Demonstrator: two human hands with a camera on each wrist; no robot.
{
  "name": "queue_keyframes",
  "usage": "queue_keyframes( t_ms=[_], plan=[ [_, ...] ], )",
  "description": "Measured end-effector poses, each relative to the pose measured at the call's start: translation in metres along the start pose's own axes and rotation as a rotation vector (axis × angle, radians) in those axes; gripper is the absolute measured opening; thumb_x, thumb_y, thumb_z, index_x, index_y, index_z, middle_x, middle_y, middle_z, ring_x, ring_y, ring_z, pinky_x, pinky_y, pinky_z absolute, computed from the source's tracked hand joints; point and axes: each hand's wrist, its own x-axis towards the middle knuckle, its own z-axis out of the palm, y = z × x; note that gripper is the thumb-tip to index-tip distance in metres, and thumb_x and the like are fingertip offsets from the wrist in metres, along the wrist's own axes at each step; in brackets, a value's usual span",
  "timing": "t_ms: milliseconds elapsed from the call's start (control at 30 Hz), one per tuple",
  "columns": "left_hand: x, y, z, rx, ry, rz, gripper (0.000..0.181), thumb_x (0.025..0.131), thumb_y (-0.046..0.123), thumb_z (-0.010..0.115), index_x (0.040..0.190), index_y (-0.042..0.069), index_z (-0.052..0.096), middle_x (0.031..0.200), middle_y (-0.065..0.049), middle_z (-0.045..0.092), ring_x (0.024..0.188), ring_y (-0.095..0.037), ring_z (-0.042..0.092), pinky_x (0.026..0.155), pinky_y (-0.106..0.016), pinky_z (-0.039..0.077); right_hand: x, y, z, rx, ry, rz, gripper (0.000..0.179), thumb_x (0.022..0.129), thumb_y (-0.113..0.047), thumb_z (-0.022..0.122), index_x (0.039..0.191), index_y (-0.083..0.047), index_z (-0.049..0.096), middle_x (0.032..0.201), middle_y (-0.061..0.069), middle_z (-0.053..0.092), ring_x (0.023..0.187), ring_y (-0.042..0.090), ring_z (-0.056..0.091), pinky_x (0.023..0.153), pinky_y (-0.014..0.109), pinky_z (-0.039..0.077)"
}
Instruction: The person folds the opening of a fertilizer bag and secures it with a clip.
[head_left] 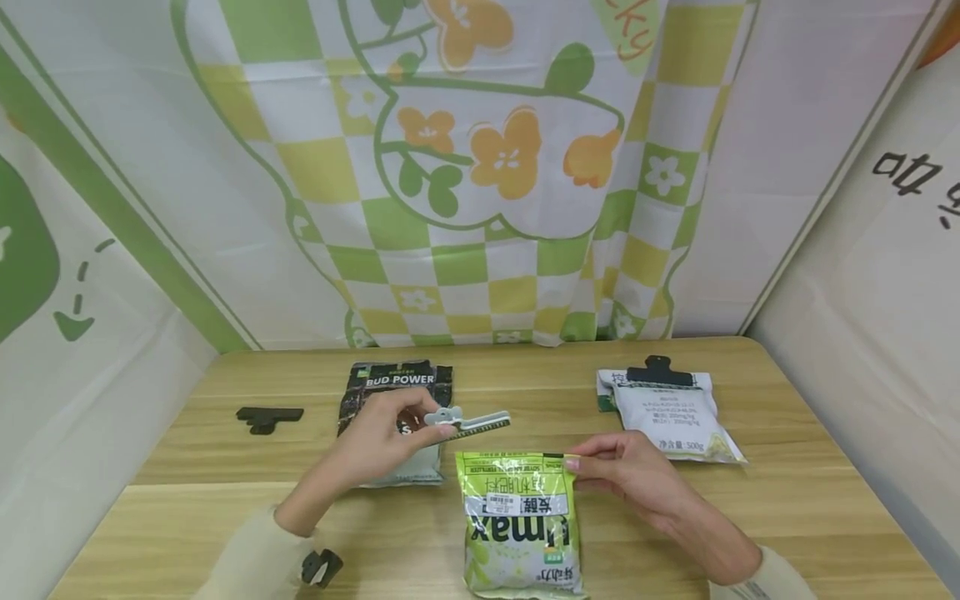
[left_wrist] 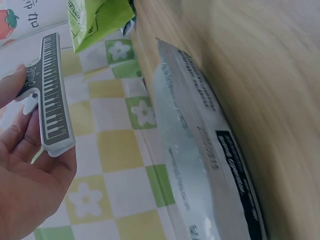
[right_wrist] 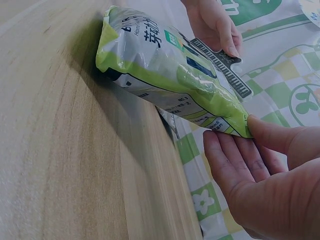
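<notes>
A patterned cloth [head_left: 510, 167], checked in green, yellow and white with orange flowers, hangs beyond both grips. The wooden counter [head_left: 817, 525] stretches beneath them and out to either side.

The green Umax bag [head_left: 521, 537] is between the two grips and nearer the person, its lettering upside down in the head view. Its far right corner is in the right grip, and the right wrist view shows that end tilted up off the counter. Below and just beyond the left grip lies a black pouch [head_left: 390, 379] marked BUD POWER, with a paler lower part, partly hidden by that hand. Beyond the right grip and to its right, a white packet [head_left: 667, 425] lies on the counter; a green-and-white edge shows at its left side, and whether that is a second packet I cannot tell.

The right grip [head_left: 630, 471] pinches the bag's corner, thumb above and fingers below. The left grip [head_left: 378, 437] is raised over the pouch and pinches a pale clip [left_wrist: 53, 95] with a piano-key pattern by its handles, its long bar pointing rightward, near the bag's far edge but apart from it.

A black clip [head_left: 660, 375] sits across the white packet's far edge, beyond the right grip. Another black clip [head_left: 272, 417] lies on the counter, left of the left grip.
</notes>
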Motion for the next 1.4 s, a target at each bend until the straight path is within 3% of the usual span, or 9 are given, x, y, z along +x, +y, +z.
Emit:
queue_keyframes(
  t_ms=[233,367,567,800,1067,1400],
  plan=[
    [0.008,0.005,0.006,-0.003,-0.011,0.038,0.017,0.096,0.04,0.076,0.094,0.024,0.07,0.091,0.009,0.072,0.088,-0.004,0.07,0.081,-0.025,0.058,0.002,0.0,0.0,-0.011,0.001,0.002,0.025,0.093,-0.007,0.077,0.114,0.007,0.074,0.103,0.001,0.078,0.096,0.015,0.075,0.094,0.035,0.065],
    [0.017,0.009,0.013,-0.027,-0.048,0.082,0.019,0.097,0.038,0.076,0.091,0.022,0.068,0.088,0.009,0.07,0.084,-0.005,0.068,0.081,-0.027,0.06,0.002,0.0,-0.001,-0.018,0.013,0.002,0.027,0.093,-0.007,0.077,0.114,0.009,0.073,0.103,0.0,0.078,0.095,0.015,0.075,0.093,0.034,0.065],
    [0.028,0.015,0.023,-0.042,-0.104,0.074,0.02,0.097,0.039,0.075,0.088,0.023,0.068,0.088,0.009,0.069,0.083,-0.008,0.065,0.081,-0.027,0.058,0.001,0.001,-0.001,-0.014,0.021,0.004,0.024,0.093,-0.006,0.077,0.112,0.008,0.074,0.102,0.001,0.079,0.094,0.015,0.076,0.093,0.035,0.065],
    [0.038,0.012,0.035,-0.088,-0.173,0.098,0.019,0.097,0.039,0.076,0.089,0.022,0.072,0.09,0.007,0.073,0.086,-0.008,0.067,0.084,-0.027,0.059,0.002,0.003,0.0,0.006,0.041,0.015,0.021,0.093,-0.006,0.077,0.11,0.006,0.075,0.103,0.004,0.079,0.094,0.017,0.079,0.093,0.039,0.065],
    [0.053,0.013,0.035,-0.062,-0.235,0.137,0.016,0.096,0.034,0.077,0.09,0.019,0.074,0.086,0.008,0.075,0.082,-0.005,0.066,0.084,-0.03,0.06,0.002,0.001,0.001,0.013,0.051,0.027,0.015,0.093,-0.005,0.077,0.105,0.003,0.077,0.099,0.001,0.08,0.091,0.015,0.079,0.09,0.038,0.066],
    [0.065,0.014,0.036,-0.105,-0.342,0.1,0.015,0.096,0.035,0.078,0.09,0.02,0.075,0.087,0.009,0.077,0.087,-0.01,0.069,0.089,-0.032,0.06,0.003,0.001,0.002,0.02,0.055,0.035,0.013,0.091,-0.005,0.078,0.103,0.002,0.077,0.097,0.002,0.079,0.09,0.016,0.079,0.09,0.039,0.066]
  ],
)
